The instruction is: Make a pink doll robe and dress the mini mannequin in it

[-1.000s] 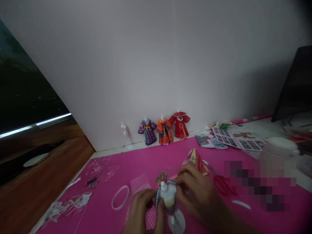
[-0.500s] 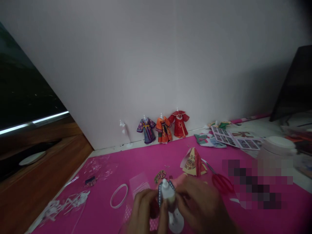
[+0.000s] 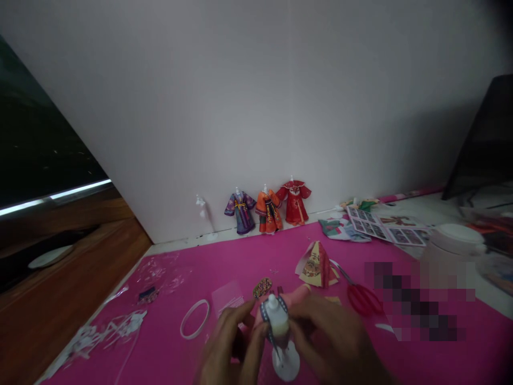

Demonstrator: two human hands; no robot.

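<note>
Both my hands work at a small white doll mannequin on a round white stand, low in the middle of the view. My left hand pinches a dark patterned strip against the mannequin's left side. On the other side my right hand closes its fingers round the mannequin's right side. A pink piece lies just behind the mannequin. Motion blurs both hands.
A pink mat covers the table. Three dressed mannequins, purple, orange and red, and a bare white one stand against the wall. Red scissors, a folded paper skirt, a white ring, plastic wrappers and printed sheets lie around.
My hands and the mannequin have drifted slightly lower and toward me. My right hand has come off the folded paper skirt, which now lies free on the mat. The view has tilted a little.
</note>
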